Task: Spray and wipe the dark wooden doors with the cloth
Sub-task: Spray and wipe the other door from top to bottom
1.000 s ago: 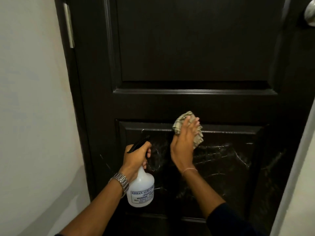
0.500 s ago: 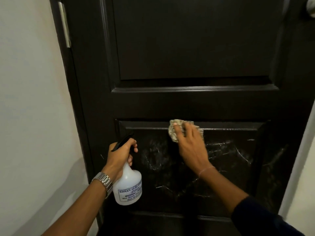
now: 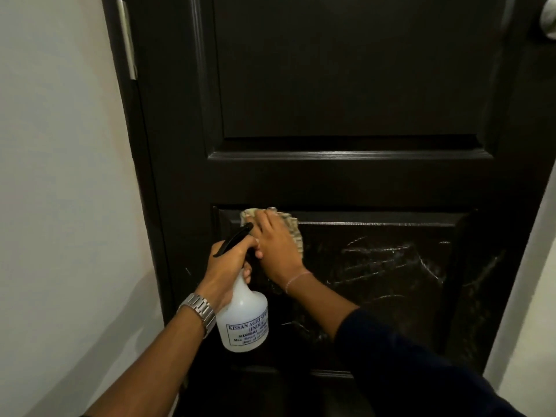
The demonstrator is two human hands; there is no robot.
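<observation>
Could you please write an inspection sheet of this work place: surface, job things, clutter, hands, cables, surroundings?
Surface: dark door; lower panel shows wet streaks.
Job things: cloth flat at the lower panel's top left corner; white spray bottle upright, away from the door.
Clutter: nothing seen.
Hands: left hand grips the bottle's neck; right hand presses the cloth, fingers straight.
Cables: nothing seen.
Surroundings: pale wall at left, metal hinge, round knob at top right.

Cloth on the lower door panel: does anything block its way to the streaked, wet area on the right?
Nothing visible does. The right hand presses the cloth at the lower panel's top left corner. The spray bottle, held by the left hand, is left of it, off that path.
</observation>
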